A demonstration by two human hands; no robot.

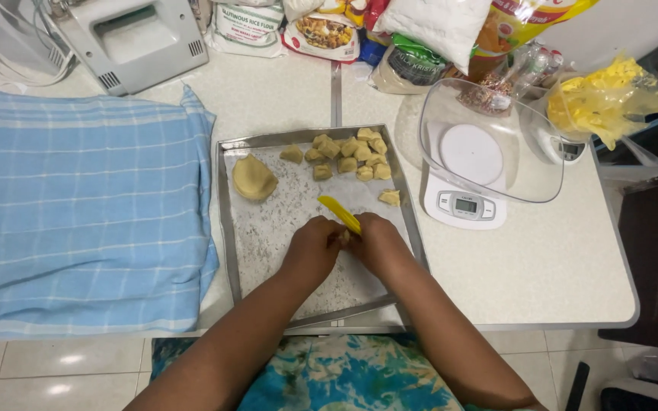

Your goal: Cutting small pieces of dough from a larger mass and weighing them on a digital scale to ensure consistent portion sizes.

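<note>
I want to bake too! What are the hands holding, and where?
The right hand grips a yellow scraper by its lower end; the left hand meets it there.

left hand, right hand, touching, fingers curled

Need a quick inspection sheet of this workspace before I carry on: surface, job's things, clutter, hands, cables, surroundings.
Surface: pale countertop.
Job's things: metal tray holds a dough lump and cut dough pieces; yellow scraper.
Clutter: food bags, scale with clear bowl, hand mixer, blue cloth.
Hands: left hand and right hand meet at the scraper; grip unclear.
Cables: nothing seen.
Surroundings: tiled floor.
</note>
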